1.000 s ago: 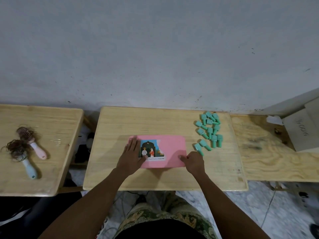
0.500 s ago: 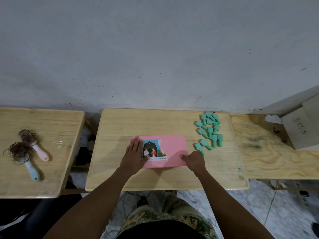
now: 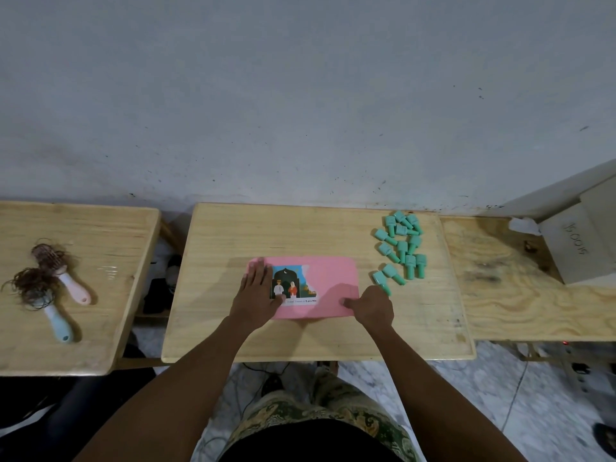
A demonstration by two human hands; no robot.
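Note:
A flat pink packet [image 3: 328,285] with a picture label lies on the middle wooden table [image 3: 300,341]. My left hand [image 3: 256,296] rests flat on its left end, fingers straight. My right hand [image 3: 371,306] sits at the packet's near right corner with curled fingers, the thumb lying on the pink surface. Whether that hand pinches the packet's edge is hard to tell. Several small green plastic pieces [image 3: 401,250] lie in a loose heap to the right of the packet, the nearest one just beyond my right knuckles.
A pink hairbrush [image 3: 63,271] and a blue hairbrush [image 3: 55,320], both tangled with brown hair, lie on the left table [image 3: 100,328]. A grey box [image 3: 580,251] stands on the right plywood board [image 3: 500,311]. The wall is right behind the tables.
Both hands stay where they were on the packet. Only the view has shifted slightly.

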